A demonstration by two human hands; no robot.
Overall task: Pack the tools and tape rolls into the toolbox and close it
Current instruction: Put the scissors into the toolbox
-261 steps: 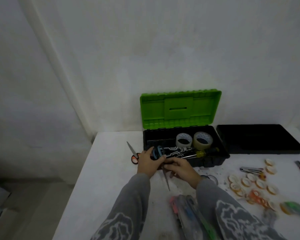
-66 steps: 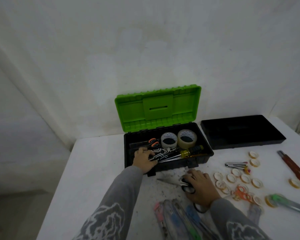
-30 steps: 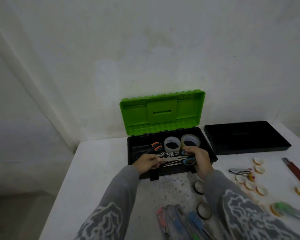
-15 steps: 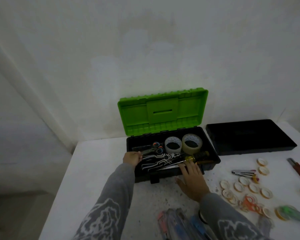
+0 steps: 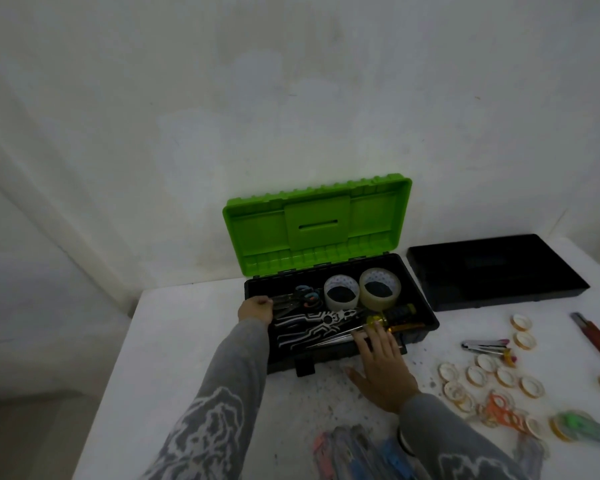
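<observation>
On toolbox rim, flat right hand

Open toolbox, both hands on it.
I see my left hand gripping its left wall, my right hand flat across the front rim; tape rolls, pliers and screwdriver inside.

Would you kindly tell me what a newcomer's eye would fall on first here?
The bright green lid stands upright on the open toolbox at the table's far edge. Two large tape rolls sit side by side in its back right; small tape rolls scatter the table to its right.
</observation>
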